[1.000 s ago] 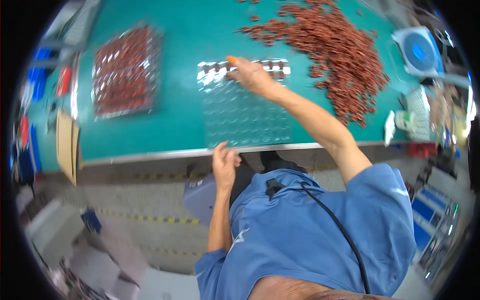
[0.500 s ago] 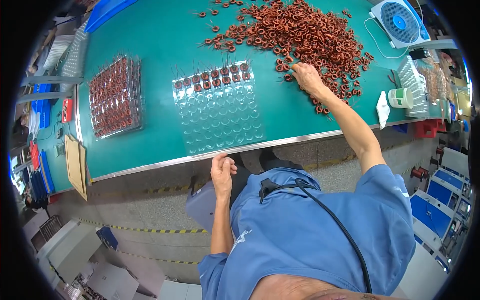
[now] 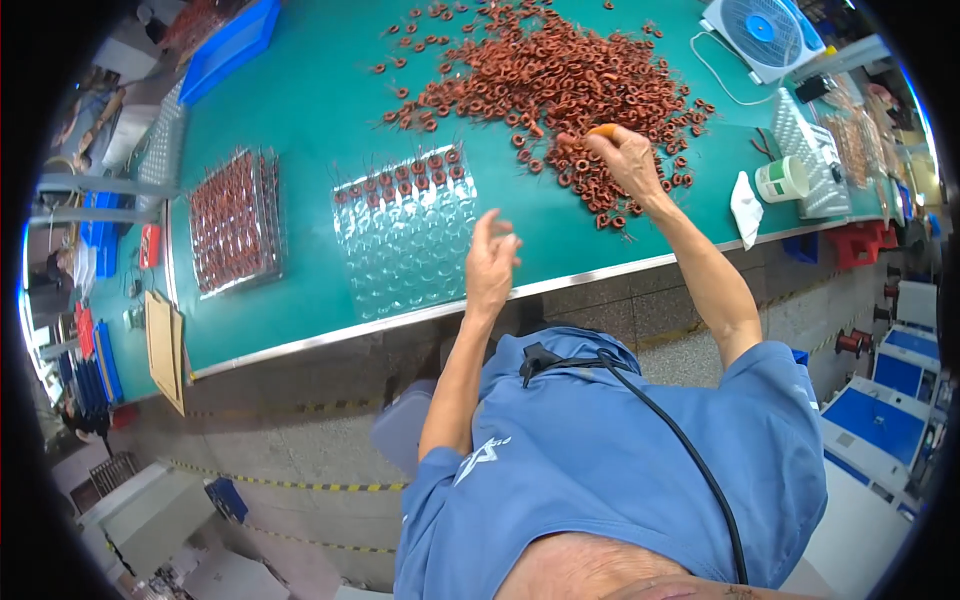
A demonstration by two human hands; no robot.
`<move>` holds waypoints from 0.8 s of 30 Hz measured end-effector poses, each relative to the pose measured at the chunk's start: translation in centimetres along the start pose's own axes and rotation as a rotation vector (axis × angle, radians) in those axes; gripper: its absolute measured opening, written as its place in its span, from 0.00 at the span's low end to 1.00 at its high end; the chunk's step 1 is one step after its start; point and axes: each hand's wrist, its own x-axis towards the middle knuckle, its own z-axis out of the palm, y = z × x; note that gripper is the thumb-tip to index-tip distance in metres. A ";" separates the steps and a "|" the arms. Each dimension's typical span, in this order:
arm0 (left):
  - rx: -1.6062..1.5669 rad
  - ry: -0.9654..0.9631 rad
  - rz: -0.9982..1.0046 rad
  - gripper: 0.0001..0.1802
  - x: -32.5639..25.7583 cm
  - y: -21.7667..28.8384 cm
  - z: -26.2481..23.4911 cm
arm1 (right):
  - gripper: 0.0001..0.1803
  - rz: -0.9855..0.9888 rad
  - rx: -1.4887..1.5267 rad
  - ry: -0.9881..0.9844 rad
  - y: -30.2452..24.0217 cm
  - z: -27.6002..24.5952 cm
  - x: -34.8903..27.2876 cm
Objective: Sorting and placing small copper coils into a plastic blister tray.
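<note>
Sprawling across the upper middle of the frame, a heap of reddish-brown rings [image 3: 570, 80] lies under the right hand [image 3: 630, 165]; whether that grip pinches a ring, I cannot tell. The left hand [image 3: 490, 268], its grip loosely parted, hovers just beside a partly filled clear tray [image 3: 405, 250]. Farther left on the green desk [image 3: 555, 225] stand ring-packed trays [image 3: 235, 225]; a fan [image 3: 762, 32] sits upper right.

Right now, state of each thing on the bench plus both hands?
Left hand: loosely open, nothing visible in it
Right hand: fingers bent at the pile; grip unclear
Clear tray: far pockets hold rings, near ones empty
Left-side trays: loaded with rings, apparently stacked
Ring pile: loose, heaped, scattered at edges
Fan: running or not, can't tell
White tub: upright
White cloth: crumpled
</note>
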 end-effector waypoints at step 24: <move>0.077 -0.350 0.133 0.15 -0.9 4.3 9.3 | 0.15 0.419 1.130 -0.236 1.3 0.6 -12.4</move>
